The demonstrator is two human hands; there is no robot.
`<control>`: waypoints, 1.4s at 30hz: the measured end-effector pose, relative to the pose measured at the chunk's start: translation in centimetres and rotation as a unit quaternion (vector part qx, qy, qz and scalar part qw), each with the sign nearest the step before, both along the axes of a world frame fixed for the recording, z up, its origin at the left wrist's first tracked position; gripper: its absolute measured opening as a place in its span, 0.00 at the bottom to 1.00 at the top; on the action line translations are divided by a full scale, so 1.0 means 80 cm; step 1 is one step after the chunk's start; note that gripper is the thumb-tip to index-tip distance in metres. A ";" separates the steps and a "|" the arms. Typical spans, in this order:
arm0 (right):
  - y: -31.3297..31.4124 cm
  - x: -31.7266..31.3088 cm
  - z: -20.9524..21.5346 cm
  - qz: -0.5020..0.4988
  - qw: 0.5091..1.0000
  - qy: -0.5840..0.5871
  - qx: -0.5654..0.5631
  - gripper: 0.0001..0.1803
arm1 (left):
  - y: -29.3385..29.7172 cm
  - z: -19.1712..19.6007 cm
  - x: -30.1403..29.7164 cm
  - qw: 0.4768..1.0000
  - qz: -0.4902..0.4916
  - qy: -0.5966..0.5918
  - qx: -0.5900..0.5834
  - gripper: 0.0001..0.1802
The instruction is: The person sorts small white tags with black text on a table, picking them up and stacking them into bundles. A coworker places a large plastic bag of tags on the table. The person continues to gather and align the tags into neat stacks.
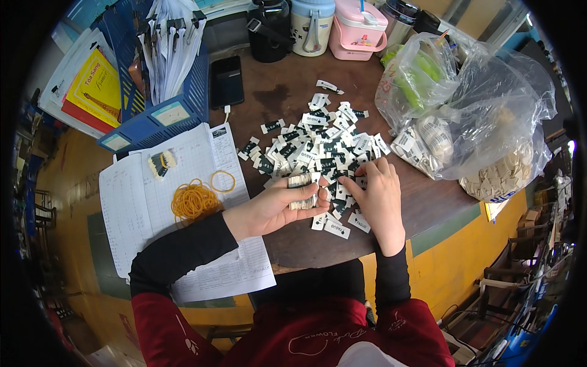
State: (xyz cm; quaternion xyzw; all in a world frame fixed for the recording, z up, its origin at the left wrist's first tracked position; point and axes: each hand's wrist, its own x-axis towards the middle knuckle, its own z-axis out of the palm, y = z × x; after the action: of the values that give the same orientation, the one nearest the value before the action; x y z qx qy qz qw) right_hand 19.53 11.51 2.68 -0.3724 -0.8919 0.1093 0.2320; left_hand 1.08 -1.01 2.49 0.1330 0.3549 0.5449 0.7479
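A neat stack of small fabric labels point(299, 191) is held in my left hand point(269, 207), between the thumb and the curled fingers. In front of both hands spreads a loose pile of white and dark green labels point(324, 144), lying at all angles. My right hand point(380, 199) reaches down onto the right side of this pile. Its thumb and index finger are apart, with labels beneath them. Whether the fingertips press on one label is hard to see. A few labels point(335, 226) lie between my hands, near the table's front edge.
Left of the pile, orange rubber bands point(194, 200) and a banded label bundle point(161, 164) lie on an open notebook point(125, 196). Behind are a blue file holder point(165, 116), a phone point(227, 82) and a pink container point(358, 30). Clear plastic bags point(489, 104) bulge at the right.
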 end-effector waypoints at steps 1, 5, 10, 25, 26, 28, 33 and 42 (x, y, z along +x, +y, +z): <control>-0.003 -0.002 -0.002 -0.016 1.000 -0.002 0.007 0.17 | 0.000 -0.001 0.000 1.000 -0.001 0.003 0.002 0.14; -0.009 -0.004 -0.007 -0.025 0.999 0.006 0.041 0.18 | -0.001 -0.004 0.000 1.000 -0.006 -0.005 0.017 0.17; -0.011 -0.006 -0.002 0.004 0.998 0.058 0.004 0.14 | 0.000 -0.004 -0.002 1.000 0.004 -0.003 0.016 0.16; -0.064 -0.034 0.031 0.027 0.993 0.111 -0.005 0.05 | -0.003 -0.014 0.004 0.995 0.040 0.076 0.058 0.16; -0.066 -0.038 0.030 0.021 0.995 0.102 -0.001 0.04 | -0.003 -0.014 0.003 0.995 0.037 0.073 0.060 0.16; -0.068 -0.041 0.028 0.014 0.996 0.092 0.009 0.04 | -0.003 -0.014 0.003 0.995 0.037 0.068 0.057 0.17; -0.068 -0.040 0.027 0.043 0.994 0.103 -0.008 0.07 | -0.003 -0.010 0.004 0.995 0.035 0.084 0.046 0.17; -0.071 -0.010 0.042 0.161 0.976 0.117 -0.094 0.27 | -0.003 0.001 0.002 0.999 0.038 0.021 0.033 0.17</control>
State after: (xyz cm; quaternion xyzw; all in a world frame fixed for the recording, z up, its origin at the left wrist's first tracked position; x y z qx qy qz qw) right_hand 18.71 5.83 6.05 -0.2291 -0.8926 0.2714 0.2777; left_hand 1.21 -1.27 2.55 0.1553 0.3578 0.5814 0.7140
